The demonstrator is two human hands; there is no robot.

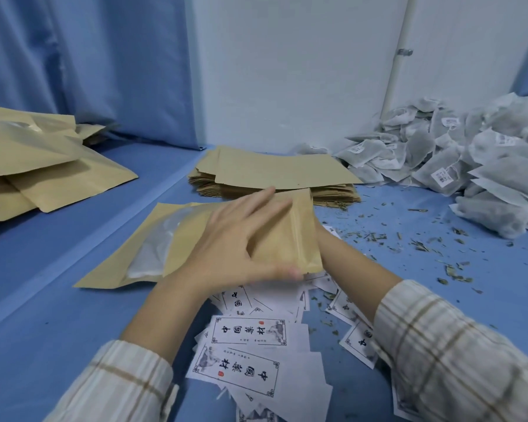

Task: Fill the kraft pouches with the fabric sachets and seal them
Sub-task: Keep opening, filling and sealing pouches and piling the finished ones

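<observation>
While gripped by both hands, kraft pouch (290,236) above scattered labels (250,330).

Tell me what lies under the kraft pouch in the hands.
Under the held kraft pouch lie printed paper labels on the blue table. The right hand is mostly hidden behind it.

worktop (73,315) blue | flat pouches (275,175) stacked centre | filled pouches (43,166) left | sachets (470,159) heaped right | labels (256,354) near edge | leaf bits (424,245) scattered
</observation>
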